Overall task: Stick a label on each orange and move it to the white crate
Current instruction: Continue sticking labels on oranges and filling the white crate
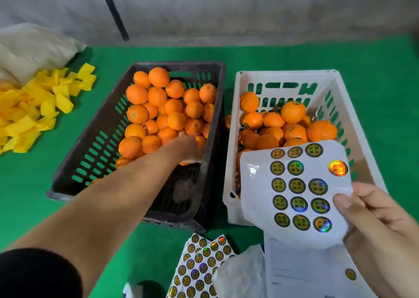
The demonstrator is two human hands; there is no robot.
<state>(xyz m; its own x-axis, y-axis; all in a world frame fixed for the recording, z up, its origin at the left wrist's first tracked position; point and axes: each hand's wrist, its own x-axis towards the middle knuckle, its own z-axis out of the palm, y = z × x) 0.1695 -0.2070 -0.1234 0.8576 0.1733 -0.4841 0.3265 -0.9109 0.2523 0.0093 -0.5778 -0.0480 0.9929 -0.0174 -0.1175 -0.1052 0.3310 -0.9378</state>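
Many oranges (156,114) are piled in the black crate (95,139), mostly toward its far end; several more oranges lie in the white crate (281,80), which stands just beside the black one on the right, both set on the green surface (374,59). The left hand (188,148) is reached into the black crate and laid on an orange near the right wall; whether its fingers are curled round the fruit cannot be told, the hand being blurred and seen from behind. A label sheet (297,191), partly used, is pinched at its right edge by the right hand (371,216) and held over the near end of the white crate; further label sheets (201,268) are spread on the green surface below, beside white papers (292,270). Yellow wrappers (38,107) are heaped at far left.
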